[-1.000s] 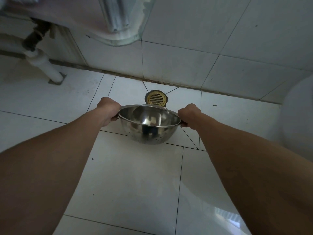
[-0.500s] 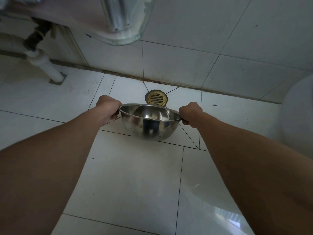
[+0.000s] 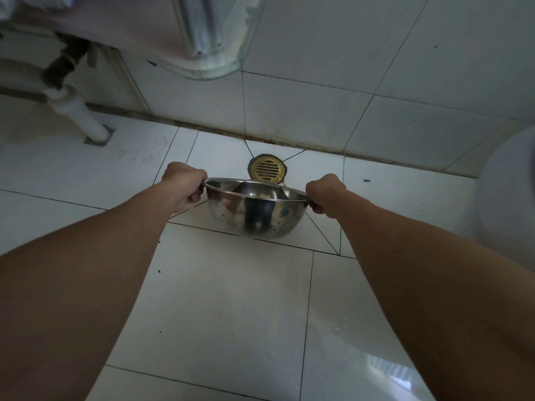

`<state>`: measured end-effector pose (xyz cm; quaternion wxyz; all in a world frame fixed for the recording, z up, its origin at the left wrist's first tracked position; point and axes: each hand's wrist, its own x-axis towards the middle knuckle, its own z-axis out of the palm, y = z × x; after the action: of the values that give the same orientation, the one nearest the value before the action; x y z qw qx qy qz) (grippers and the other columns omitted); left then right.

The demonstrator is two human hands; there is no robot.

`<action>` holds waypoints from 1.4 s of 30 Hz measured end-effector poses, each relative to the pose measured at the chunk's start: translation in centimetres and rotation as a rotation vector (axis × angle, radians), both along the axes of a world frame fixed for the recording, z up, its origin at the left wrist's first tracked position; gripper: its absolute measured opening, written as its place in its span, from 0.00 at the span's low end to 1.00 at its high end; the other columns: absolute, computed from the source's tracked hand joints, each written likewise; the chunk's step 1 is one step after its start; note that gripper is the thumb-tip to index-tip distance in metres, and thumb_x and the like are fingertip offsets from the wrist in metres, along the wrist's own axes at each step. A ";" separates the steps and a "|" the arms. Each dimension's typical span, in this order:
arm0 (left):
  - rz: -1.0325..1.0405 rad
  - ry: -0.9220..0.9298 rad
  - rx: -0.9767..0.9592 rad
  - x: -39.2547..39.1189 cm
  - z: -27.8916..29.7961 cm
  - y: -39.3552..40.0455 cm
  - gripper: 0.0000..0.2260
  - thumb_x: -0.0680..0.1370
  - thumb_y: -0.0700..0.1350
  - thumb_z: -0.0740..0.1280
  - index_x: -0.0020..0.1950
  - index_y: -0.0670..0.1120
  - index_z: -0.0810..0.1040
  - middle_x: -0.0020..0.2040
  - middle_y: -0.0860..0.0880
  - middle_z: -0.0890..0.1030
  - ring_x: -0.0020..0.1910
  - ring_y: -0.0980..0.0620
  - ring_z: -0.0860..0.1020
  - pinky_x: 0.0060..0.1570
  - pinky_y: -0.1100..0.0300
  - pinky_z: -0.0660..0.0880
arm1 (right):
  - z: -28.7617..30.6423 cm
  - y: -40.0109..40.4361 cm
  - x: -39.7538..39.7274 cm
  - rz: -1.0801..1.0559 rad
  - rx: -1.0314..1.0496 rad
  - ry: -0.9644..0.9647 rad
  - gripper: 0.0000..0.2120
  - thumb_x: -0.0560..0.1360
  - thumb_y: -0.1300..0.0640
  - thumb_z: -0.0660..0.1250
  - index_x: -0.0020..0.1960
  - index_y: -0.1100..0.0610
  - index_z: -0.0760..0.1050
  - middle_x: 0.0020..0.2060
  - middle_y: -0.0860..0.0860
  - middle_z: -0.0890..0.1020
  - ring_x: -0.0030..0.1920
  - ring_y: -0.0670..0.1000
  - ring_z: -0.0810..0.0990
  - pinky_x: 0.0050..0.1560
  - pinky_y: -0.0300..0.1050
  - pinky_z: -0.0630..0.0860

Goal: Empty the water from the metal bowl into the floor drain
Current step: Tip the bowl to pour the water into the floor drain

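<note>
Gripping the bowl [image 3: 256, 211] by its rim, the left hand [image 3: 183, 185] is curled shut on the left edge and the right hand [image 3: 325, 193] is closed on the right edge, fingers wrapped under the lip. It hangs at frame centre, clear of the floor [image 3: 225, 299], tipped slightly away so its outer wall faces the viewer more than its inside. It is round, thin-rimmed, polished steel, mirror-like, with dark reflections and small specks or holes low on its wall. Only a sliver of the inside shows, shiny and curved; whether water lies in it cannot be told.

Just above the far rim in the frame sits the drain [image 3: 267, 171], a round brass grate with parallel slots, set in a rough-edged cut where tile seams meet. The floor is glossy white tile with dark grout lines, bright glare at lower right. A grimy seam runs where floor meets the tiled wall [image 3: 333, 82]. At upper left a white pipe [image 3: 78, 115] enters the floor; a glassy curved edge [image 3: 228, 65] hangs at top.
</note>
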<state>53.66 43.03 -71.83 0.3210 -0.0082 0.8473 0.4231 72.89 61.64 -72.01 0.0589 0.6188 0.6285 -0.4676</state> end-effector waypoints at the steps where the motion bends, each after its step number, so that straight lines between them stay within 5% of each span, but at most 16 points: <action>1: 0.001 -0.001 0.004 0.0 0.0 0.0 0.04 0.74 0.32 0.65 0.40 0.39 0.75 0.31 0.43 0.72 0.24 0.49 0.63 0.20 0.67 0.59 | 0.0 0.0 0.0 0.004 0.002 -0.007 0.11 0.78 0.65 0.62 0.37 0.62 0.70 0.32 0.56 0.74 0.28 0.50 0.71 0.24 0.40 0.66; 12: 0.099 -0.037 0.108 -0.9 0.1 -0.2 0.10 0.73 0.33 0.67 0.34 0.42 0.70 0.28 0.46 0.67 0.18 0.53 0.60 0.20 0.67 0.58 | 0.9 0.1 0.1 -0.013 -0.074 0.101 0.07 0.76 0.65 0.58 0.44 0.64 0.73 0.33 0.58 0.75 0.27 0.52 0.72 0.27 0.41 0.68; 16: 0.113 -0.063 0.143 -0.9 0.1 -0.2 0.11 0.74 0.32 0.67 0.33 0.42 0.70 0.29 0.47 0.67 0.18 0.54 0.60 0.20 0.67 0.57 | 0.9 0.4 0.1 0.053 -0.065 0.081 0.09 0.78 0.66 0.58 0.42 0.63 0.74 0.31 0.56 0.74 0.26 0.50 0.72 0.20 0.38 0.68; 20: 0.137 -0.070 0.156 -1.1 0.2 -0.1 0.11 0.74 0.33 0.66 0.34 0.42 0.69 0.29 0.46 0.67 0.20 0.53 0.60 0.20 0.67 0.56 | 1.0 0.5 0.2 0.022 -0.109 0.133 0.11 0.79 0.68 0.60 0.38 0.61 0.71 0.31 0.56 0.73 0.28 0.50 0.70 0.28 0.40 0.68; 27: 0.161 -0.108 0.192 -1.0 0.5 -0.2 0.10 0.74 0.32 0.66 0.36 0.42 0.70 0.31 0.45 0.68 0.17 0.55 0.60 0.19 0.68 0.57 | 1.4 0.2 0.6 0.075 -0.104 0.115 0.09 0.81 0.68 0.59 0.52 0.66 0.79 0.32 0.57 0.74 0.29 0.50 0.70 0.32 0.40 0.68; 31: 0.164 -0.129 0.199 -0.8 0.4 -0.2 0.11 0.75 0.32 0.65 0.36 0.42 0.69 0.31 0.46 0.67 0.15 0.55 0.60 0.19 0.69 0.57 | 1.4 0.3 0.9 0.128 -0.059 0.126 0.14 0.82 0.68 0.58 0.61 0.72 0.79 0.41 0.60 0.78 0.41 0.53 0.75 0.47 0.43 0.73; 42: 0.153 -0.177 0.233 -2.9 0.7 0.3 0.09 0.75 0.33 0.65 0.37 0.41 0.71 0.32 0.45 0.68 0.17 0.56 0.61 0.18 0.68 0.58 | 0.5 0.0 0.6 0.121 -0.010 0.147 0.13 0.80 0.71 0.60 0.58 0.71 0.81 0.45 0.63 0.82 0.46 0.56 0.78 0.61 0.55 0.79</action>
<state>50.81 43.30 -71.17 0.3600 -0.0726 0.7577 0.5394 73.49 61.63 -71.46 0.0442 0.5433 0.6650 -0.5104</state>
